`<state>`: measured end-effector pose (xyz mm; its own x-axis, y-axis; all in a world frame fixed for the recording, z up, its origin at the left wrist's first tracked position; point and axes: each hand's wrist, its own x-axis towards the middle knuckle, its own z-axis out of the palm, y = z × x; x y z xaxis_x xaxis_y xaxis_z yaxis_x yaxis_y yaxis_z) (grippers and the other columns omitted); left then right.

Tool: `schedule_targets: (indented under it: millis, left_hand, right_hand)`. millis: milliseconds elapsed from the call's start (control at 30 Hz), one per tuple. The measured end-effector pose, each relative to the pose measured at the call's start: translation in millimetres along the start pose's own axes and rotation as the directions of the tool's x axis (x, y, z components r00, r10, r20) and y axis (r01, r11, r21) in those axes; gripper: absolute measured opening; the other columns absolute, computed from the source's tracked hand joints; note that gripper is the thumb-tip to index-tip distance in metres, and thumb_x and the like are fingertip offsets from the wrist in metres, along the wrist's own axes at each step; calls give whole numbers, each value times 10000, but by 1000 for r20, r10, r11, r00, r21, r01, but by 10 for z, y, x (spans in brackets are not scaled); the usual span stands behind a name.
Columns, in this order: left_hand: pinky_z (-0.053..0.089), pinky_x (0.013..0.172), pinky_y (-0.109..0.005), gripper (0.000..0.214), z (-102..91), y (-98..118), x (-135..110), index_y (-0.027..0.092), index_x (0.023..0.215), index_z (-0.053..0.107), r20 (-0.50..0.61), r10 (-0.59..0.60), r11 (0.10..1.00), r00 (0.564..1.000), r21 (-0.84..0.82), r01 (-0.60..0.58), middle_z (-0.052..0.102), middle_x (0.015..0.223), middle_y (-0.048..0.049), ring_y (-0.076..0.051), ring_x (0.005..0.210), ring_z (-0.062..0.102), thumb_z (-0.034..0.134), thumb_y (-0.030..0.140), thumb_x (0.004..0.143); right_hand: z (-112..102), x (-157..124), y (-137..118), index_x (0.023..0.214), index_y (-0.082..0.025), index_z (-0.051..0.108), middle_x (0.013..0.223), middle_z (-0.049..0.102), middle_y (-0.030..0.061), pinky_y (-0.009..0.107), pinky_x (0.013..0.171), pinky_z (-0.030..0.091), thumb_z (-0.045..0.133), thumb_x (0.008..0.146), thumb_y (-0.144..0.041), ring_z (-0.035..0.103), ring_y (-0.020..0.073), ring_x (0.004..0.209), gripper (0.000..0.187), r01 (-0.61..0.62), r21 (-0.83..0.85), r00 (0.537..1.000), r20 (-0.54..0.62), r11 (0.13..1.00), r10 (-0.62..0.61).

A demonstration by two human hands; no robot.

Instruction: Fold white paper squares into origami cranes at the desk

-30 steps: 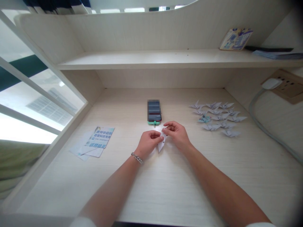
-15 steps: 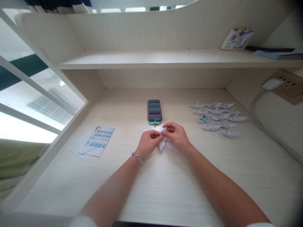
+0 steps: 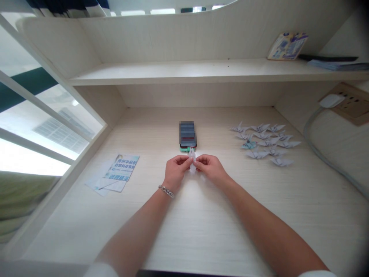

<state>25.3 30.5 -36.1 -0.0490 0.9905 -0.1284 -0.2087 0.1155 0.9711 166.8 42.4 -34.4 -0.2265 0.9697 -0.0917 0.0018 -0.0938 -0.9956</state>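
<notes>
Pale wood-grain desk filling the foreground, and over its near edge come two bare arms! Silver chain bracelet on the left wrist, and just past it the left hand, thumb and fingers pinching a small folded white paper by one side. Right hand has the opposite side, thumb and fingertips pressed onto the same piece, so it's caught between the two, mid-desk, narrow points aimed away from the person.

Over to the left, well apart from the action, a blue-and-white printed card lies overlapping some paler sheets. Straight beyond the hands, a dark phone lies flat, green along its near end; the paper's tip is right by it, and I can't tell from here whether they touch. Off to the right, a whole flock of folded paper cranes, mostly white, with one blue one among them!

Farther back, a white plug sits in the wall socket, its grey cable trailing down, and on the shelf leans a colourful packet.
</notes>
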Motion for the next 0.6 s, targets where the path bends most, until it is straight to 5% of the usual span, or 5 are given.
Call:
schedule_targets:
  millis: [200,400,600]
  left_hand:
    - [437,582,-229,273,-2,13,1,125,793,661,-34,36,999,999,12,-36,648,699,-35,-101,601,550,720,318,610]
    - [420,557,-222,230,-5,41,-12,121,731,654,59,47,997,997,62,-51,641,676,-28,-108,590,546,705,314,617]
    - [443,560,-225,231,-9,57,-18,128,714,634,-6,56,998,998,26,-56,626,652,-13,-97,566,549,703,329,623]
  right_hand:
    - [46,-8,-2,711,-169,584,630,582,-1,242,532,420,630,679,-413,520,117,548,251,24,-34,999,48,999,-23]
    - [9,-34,-40,619,-172,563,530,529,-25,220,460,339,614,692,-404,458,102,486,249,57,-189,995,89,980,-40]
    - [35,-12,-25,676,-173,597,589,583,-8,237,509,427,657,643,-410,525,116,531,246,11,-29,998,56,1000,-9]
